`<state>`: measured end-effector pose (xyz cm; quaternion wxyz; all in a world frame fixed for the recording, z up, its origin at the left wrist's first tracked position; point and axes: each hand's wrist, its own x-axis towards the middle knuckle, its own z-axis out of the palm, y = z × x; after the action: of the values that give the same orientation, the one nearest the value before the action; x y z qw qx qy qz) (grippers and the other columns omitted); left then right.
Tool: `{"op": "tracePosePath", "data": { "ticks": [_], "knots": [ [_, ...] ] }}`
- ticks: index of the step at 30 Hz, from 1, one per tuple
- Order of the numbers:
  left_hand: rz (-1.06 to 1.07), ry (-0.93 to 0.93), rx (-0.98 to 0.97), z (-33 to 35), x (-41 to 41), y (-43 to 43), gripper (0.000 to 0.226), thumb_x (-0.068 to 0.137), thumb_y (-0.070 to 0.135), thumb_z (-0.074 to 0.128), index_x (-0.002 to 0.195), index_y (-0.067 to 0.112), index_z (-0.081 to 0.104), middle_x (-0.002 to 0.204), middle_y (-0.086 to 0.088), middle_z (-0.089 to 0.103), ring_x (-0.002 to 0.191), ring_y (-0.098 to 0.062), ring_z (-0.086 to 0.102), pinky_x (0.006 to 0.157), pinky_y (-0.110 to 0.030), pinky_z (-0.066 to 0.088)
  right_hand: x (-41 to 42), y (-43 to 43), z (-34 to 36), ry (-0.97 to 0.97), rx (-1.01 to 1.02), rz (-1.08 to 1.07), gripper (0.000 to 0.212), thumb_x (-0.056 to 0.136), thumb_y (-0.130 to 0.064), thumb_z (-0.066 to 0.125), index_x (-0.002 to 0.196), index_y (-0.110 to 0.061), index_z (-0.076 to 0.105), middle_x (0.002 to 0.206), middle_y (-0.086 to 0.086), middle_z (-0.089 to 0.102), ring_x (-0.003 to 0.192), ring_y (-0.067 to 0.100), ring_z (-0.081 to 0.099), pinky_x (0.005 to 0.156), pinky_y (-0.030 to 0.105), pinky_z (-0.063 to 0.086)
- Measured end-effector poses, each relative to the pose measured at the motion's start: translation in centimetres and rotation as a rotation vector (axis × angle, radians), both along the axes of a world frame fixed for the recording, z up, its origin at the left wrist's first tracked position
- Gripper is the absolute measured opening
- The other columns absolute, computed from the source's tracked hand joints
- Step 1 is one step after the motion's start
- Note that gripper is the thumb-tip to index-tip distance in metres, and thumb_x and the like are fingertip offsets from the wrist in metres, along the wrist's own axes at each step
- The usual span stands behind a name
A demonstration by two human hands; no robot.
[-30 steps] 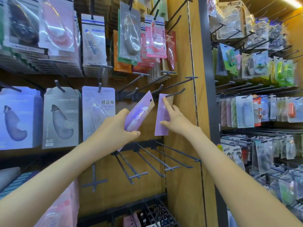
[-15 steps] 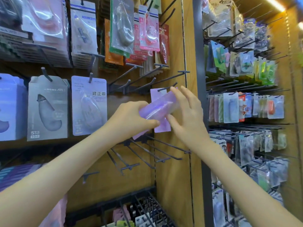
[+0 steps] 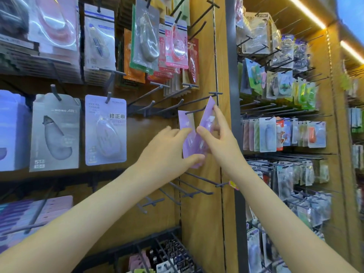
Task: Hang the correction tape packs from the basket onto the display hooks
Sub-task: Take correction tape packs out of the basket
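A purple correction tape pack stands upright and edge-on to me, its top just under the tip of a dark display hook. My right hand pinches its upper edge with fingers along its side. My left hand grips the pack's bottom between thumb and fingers. A second purple pack hangs on that hook against the wooden board, right behind. The basket is not in view.
Several bare hooks stick out left of the hands and more below them. A similar purple pack and a grey pack hang at left. A dark post separates a packed display at right.
The loose pack went from my left hand alone to both hands, turned from tilted to upright, and rose to the hook tip. My right hand left the hung pack and took its top.
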<state>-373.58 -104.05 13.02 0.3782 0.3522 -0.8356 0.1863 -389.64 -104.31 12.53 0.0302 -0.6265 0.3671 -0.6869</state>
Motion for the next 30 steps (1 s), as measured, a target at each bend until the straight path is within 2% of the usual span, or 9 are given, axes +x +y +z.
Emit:
{"op": "tracePosePath", "data": {
  "ticks": [1,3,5,6,11,16,19,22,30],
  "knots": [
    [0.094,-0.010,-0.115,-0.2,0.5,-0.4,0.072,0.089,0.062,0.049,0.148,0.022,0.036,0.149,-0.006,0.043,0.144,-0.026,0.027,0.115,-0.038,0.023,-0.3,-0.3,0.2,0.064,-0.013,-0.098,0.068,0.096,-0.034,0.057,0.151,-0.042,0.017,0.116,-0.007,0.049,0.103,0.007,0.051,0.085,0.023,0.046],
    [0.202,0.010,-0.305,-0.4,1.7,-1.3,0.070,0.088,0.063,0.046,0.136,0.012,0.053,0.140,-0.018,0.051,0.141,-0.038,0.031,0.115,-0.049,0.023,-0.9,-0.9,0.5,0.181,-0.011,-0.245,0.066,0.098,-0.033,0.053,0.152,-0.039,0.015,0.096,-0.012,0.038,0.084,0.001,0.044,0.073,0.014,0.035],
    [0.262,0.021,-0.386,-0.5,3.0,-2.2,0.060,0.086,0.051,0.057,0.126,0.006,0.061,0.134,-0.026,0.054,0.137,-0.045,0.036,0.112,-0.056,0.025,-1.3,-1.5,0.7,0.240,0.029,-0.315,0.065,0.100,-0.033,0.049,0.153,-0.040,0.012,0.096,-0.008,0.036,0.079,-0.002,0.042,0.068,0.012,0.031],
    [0.294,0.018,-0.415,-0.5,3.6,-2.5,0.056,0.084,0.044,0.066,0.125,0.005,0.062,0.134,-0.028,0.053,0.136,-0.047,0.036,0.112,-0.057,0.024,-1.5,-1.8,0.7,0.251,0.048,-0.332,0.064,0.100,-0.033,0.048,0.152,-0.040,0.011,0.099,-0.004,0.037,0.080,-0.001,0.042,0.067,0.017,0.032],
    [0.399,0.040,-0.559,-0.4,6.6,-3.2,0.059,0.068,0.021,0.083,0.119,0.001,0.063,0.136,-0.035,0.047,0.134,-0.053,0.034,0.109,-0.064,0.022,-1.8,-2.8,0.9,0.293,0.054,-0.384,0.062,0.101,-0.031,0.047,0.153,-0.037,0.014,0.108,0.001,0.038,0.088,0.012,0.046,0.083,0.024,0.032],
    [0.468,0.081,-0.598,-0.4,8.5,-4.2,0.058,0.066,0.018,0.081,0.120,0.005,0.063,0.138,-0.031,0.047,0.134,-0.048,0.034,0.109,-0.061,0.015,-1.4,-3.1,1.2,0.301,0.001,-0.408,0.061,0.100,-0.031,0.048,0.153,-0.035,0.017,0.108,0.000,0.036,0.088,0.010,0.043,0.084,0.024,0.033],
    [0.486,0.127,-0.568,0.0,8.8,-4.1,0.055,0.066,0.018,0.079,0.118,0.007,0.063,0.135,-0.028,0.050,0.129,-0.044,0.038,0.104,-0.060,0.022,-1.5,-2.9,1.4,0.301,0.009,-0.460,0.059,0.099,-0.031,0.047,0.152,-0.037,0.022,0.109,0.001,0.037,0.088,0.017,0.049,0.075,0.029,0.037],
    [0.481,0.098,-0.567,0.4,9.2,-4.0,0.052,0.064,0.015,0.079,0.112,0.004,0.064,0.130,-0.029,0.053,0.123,-0.046,0.044,0.098,-0.063,0.032,-1.8,-2.7,1.5,0.276,0.027,-0.503,0.057,0.099,-0.028,0.046,0.152,-0.036,0.024,0.109,0.004,0.040,0.081,0.020,0.047,0.070,0.031,0.033],
    [0.521,0.002,-0.546,1.1,9.8,-3.5,0.054,0.055,0.011,0.081,0.105,0.000,0.065,0.118,-0.029,0.059,0.106,-0.045,0.056,0.086,-0.050,0.043,-1.0,-3.2,0.9,0.406,-0.074,-0.657,0.061,0.099,-0.028,0.046,0.153,-0.035,0.019,0.103,0.003,0.042,0.078,0.023,0.049,0.063,0.032,0.040]
  ]
}}
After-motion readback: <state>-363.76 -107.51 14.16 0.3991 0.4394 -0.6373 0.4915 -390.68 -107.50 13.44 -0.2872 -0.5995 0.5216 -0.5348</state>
